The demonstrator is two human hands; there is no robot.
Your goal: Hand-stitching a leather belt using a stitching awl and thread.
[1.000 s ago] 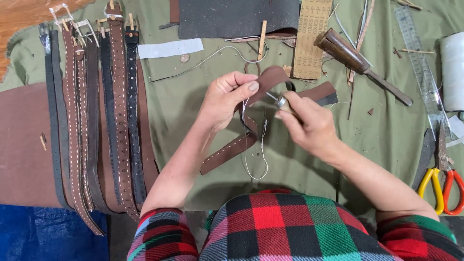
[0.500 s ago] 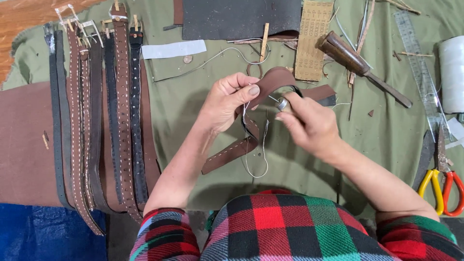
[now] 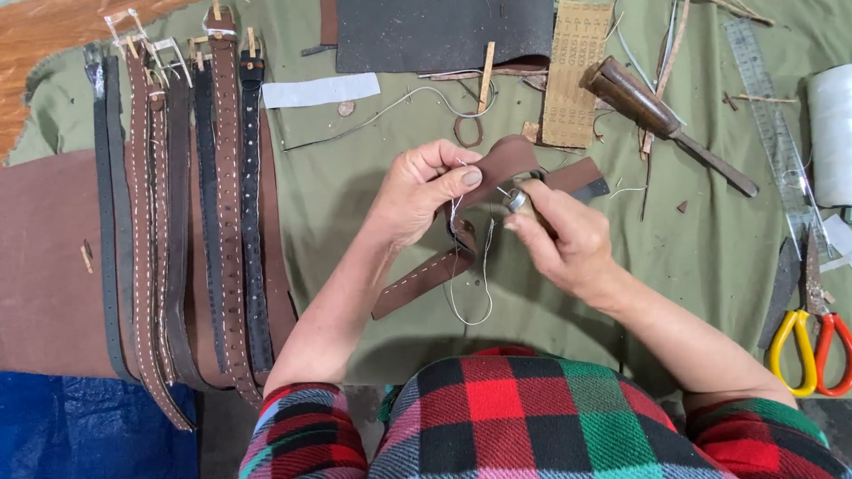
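Note:
My left hand pinches the folded end of a brown leather belt with white stitching, held above the green cloth. A loop of white thread hangs from the belt below my hands. My right hand grips a small wooden-handled awl, its metal tip pressed against the belt's fold beside my left thumb. The belt's far end lies flat on the cloth to the right.
Several finished belts lie side by side at the left. A dark leather sheet, a wooden-handled tool, a metal ruler, a white thread spool and yellow-and-red scissors lie around.
Both hands stayed at the belt's fold; the awl tip shifted slightly against the leather and the hanging thread loop swung a little.

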